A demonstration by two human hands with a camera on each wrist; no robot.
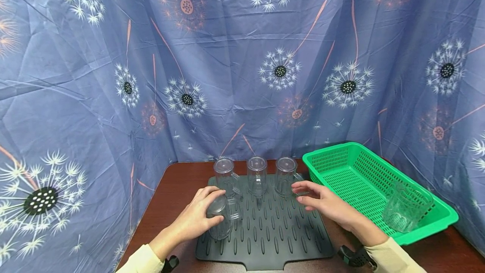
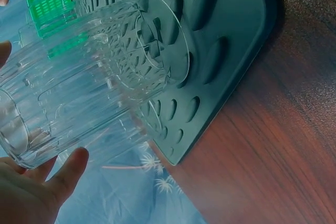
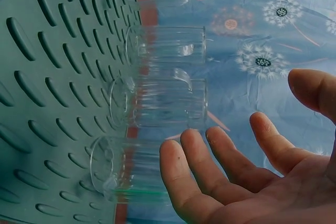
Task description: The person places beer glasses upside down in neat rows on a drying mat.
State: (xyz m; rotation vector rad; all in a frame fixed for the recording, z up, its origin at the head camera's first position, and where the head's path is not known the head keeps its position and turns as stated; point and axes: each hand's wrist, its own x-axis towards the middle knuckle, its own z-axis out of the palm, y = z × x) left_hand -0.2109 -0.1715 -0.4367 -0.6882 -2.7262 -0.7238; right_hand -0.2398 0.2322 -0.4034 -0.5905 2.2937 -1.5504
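Observation:
A clear glass mug stands upside down at the left of the dark ribbed drying mat, its handle to the right. My left hand holds it near its upturned base, thumb in front and fingers behind. Along the back of the mat stand three more inverted glass mugs: a left one, a middle one and a right one. My right hand hovers beside the right one, fingers loosely bent, palm bare in the right wrist view.
On the right sits a green plastic basket with a tilted glass mug at its near end. The mat and basket rest on a brown wooden table. A blue dandelion-print curtain hangs behind and at both sides.

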